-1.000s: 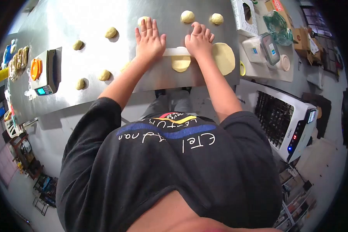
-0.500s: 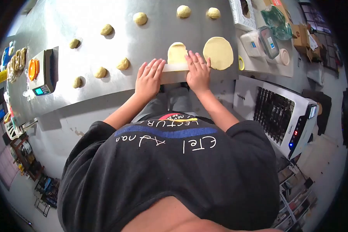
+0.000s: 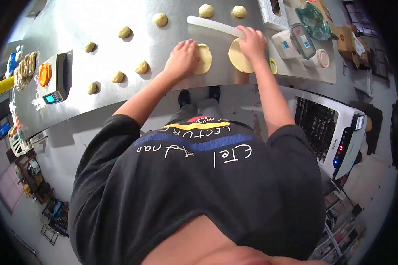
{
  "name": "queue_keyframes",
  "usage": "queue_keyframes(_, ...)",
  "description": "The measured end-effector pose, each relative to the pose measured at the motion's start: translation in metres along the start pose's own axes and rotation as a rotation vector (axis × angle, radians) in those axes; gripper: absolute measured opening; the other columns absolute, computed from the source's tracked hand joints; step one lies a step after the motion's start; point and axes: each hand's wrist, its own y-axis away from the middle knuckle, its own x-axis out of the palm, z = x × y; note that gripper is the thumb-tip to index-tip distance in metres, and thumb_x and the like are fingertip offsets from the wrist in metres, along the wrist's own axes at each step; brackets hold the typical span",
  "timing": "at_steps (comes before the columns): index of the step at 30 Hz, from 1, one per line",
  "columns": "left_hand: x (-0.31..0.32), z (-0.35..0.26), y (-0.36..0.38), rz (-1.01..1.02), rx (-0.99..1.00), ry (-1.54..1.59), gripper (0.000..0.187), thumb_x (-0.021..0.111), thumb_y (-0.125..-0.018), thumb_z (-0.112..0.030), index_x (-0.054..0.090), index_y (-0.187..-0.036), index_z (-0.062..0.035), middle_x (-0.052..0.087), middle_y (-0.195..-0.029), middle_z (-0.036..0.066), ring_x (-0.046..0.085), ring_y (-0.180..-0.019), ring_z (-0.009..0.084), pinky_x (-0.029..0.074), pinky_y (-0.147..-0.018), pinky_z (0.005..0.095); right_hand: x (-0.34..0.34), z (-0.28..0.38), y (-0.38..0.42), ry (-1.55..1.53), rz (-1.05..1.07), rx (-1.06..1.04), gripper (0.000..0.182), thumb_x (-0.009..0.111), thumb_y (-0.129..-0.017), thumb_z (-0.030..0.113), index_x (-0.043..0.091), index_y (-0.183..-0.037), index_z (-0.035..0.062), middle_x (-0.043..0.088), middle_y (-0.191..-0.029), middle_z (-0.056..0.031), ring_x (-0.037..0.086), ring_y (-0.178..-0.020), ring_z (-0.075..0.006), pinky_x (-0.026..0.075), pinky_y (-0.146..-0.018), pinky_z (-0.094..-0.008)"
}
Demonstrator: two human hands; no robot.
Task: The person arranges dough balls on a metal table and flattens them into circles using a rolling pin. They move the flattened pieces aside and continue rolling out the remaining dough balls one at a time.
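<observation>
My right hand [image 3: 254,44] is closed around the near right end of a white rolling pin [image 3: 214,25], which slants over the table. It partly covers a round, flat piece of dough [image 3: 239,58]. My left hand [image 3: 184,57] is at the left edge of a smaller flattened dough piece [image 3: 204,59], its fingers curled over that edge. The fingertips and thumb are partly hidden, but they seem to grip the dough.
Several dough balls [image 3: 159,19] sit in two rows on the metal table [image 3: 106,62]. A digital scale [image 3: 57,84] with an orange dish stands at left. Plastic containers [image 3: 292,42] and yellow-handled scissors [image 3: 273,66] lie at right. An air cooler [image 3: 331,128] stands below the table's right side.
Both hands were flat on the rolling pin over the smaller dough. Now my right hand has swung the pin up and away, while my left hand has moved onto the dough's left edge.
</observation>
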Motion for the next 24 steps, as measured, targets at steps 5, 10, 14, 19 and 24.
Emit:
queue_keyframes(5, -0.002, -0.021, -0.020, 0.068, 0.063, -0.140, 0.050, 0.058, -0.082, -0.019, 0.048, -0.127, 0.0014, 0.057, -0.118, 0.019, 0.054, -0.110, 0.0339, 0.045, -0.095, 0.0437, 0.014, -0.016, -0.032, 0.067, 0.240, -0.063, 0.042, 0.051, -0.074, 0.008, 0.064, -0.109, 0.0282, 0.063, -0.110, 0.0015, 0.054, -0.099, -0.0279, 0.036, -0.091, -0.0444)
queue_keyframes(10, -0.021, -0.017, -0.054, 0.379, -0.180, 0.036, 0.036, 0.062, -0.078, -0.023, 0.063, -0.109, -0.0046, 0.063, -0.101, 0.016, 0.060, -0.098, 0.0333, 0.048, -0.089, 0.0410, 0.021, -0.016, -0.038, 0.055, 0.232, -0.059, 0.048, 0.051, -0.075, 0.009, 0.059, -0.117, 0.0299, 0.059, -0.115, -0.0004, 0.051, -0.105, -0.0281, 0.033, -0.094, -0.0448)
queue_keyframes(14, -0.040, -0.029, -0.056, 0.476, -0.152, 0.130, 0.022, 0.065, -0.077, -0.019, 0.068, -0.092, -0.0028, 0.063, -0.100, 0.017, 0.060, -0.097, 0.0313, 0.049, -0.088, 0.0377, 0.014, -0.021, -0.035, -0.008, 0.133, -0.106, 0.053, 0.056, -0.072, 0.012, 0.053, -0.123, 0.0296, 0.053, -0.117, -0.0038, 0.045, -0.110, -0.0302, 0.031, -0.097, -0.0461)
queue_keyframes(19, -0.067, -0.014, -0.033, 0.553, -0.039, 0.401, 0.020, 0.062, -0.080, -0.015, 0.063, -0.096, -0.0033, 0.061, -0.098, 0.011, 0.060, -0.094, 0.0236, 0.050, -0.086, 0.0351, -0.013, -0.037, -0.026, -0.074, 0.122, -0.075, 0.056, 0.058, -0.072, 0.012, 0.051, -0.125, 0.0276, 0.049, -0.120, -0.0077, 0.042, -0.114, -0.0317, 0.028, -0.102, -0.0447)
queue_keyframes(24, -0.041, -0.001, 0.001, 0.299, -0.802, 1.242, 0.030, 0.062, -0.082, -0.017, 0.049, -0.107, -0.0073, 0.057, -0.099, 0.006, 0.059, -0.090, 0.0173, 0.051, -0.077, 0.0324, -0.031, -0.049, -0.014, -0.157, 0.157, -0.035, 0.055, 0.059, -0.075, 0.013, 0.049, -0.127, 0.0267, 0.046, -0.121, -0.0113, 0.038, -0.118, -0.0352, 0.025, -0.105, -0.0469)
